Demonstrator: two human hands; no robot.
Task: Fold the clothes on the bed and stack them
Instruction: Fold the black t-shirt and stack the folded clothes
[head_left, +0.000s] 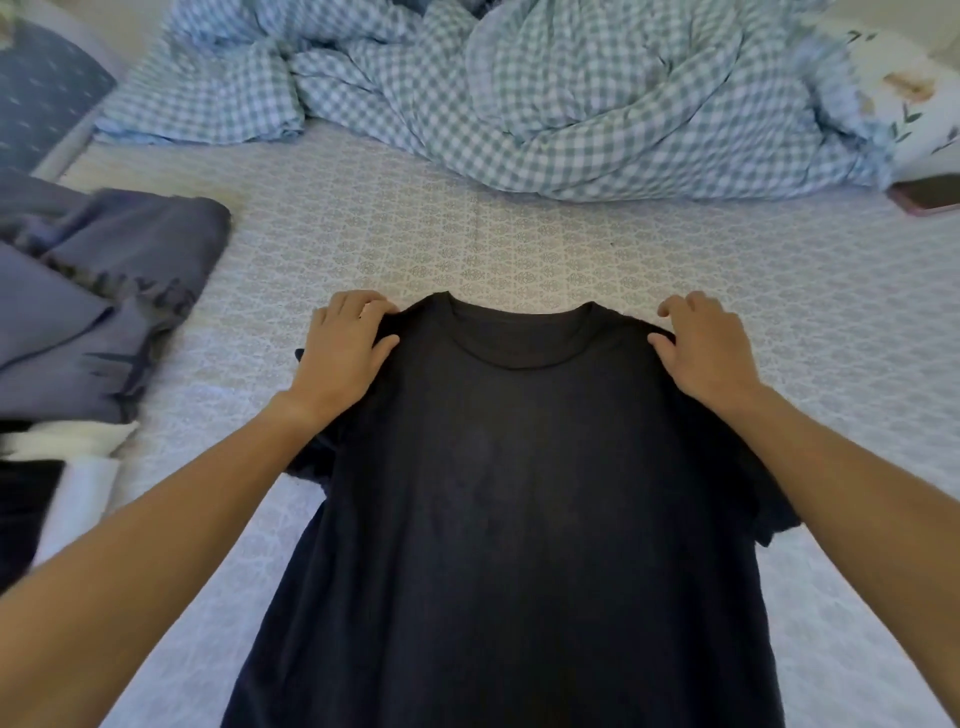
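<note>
The dark T-shirt (519, 493) lies flat on the bed (675, 270), long way running from collar down toward the person, and the left hand (343, 353) and right hand (706, 353) pinch one shoulder each with curled fingers.

T-shirt (519, 493) on bed (519, 244), clothes pile (104, 291) left, duvet (519, 93) behind.
</note>
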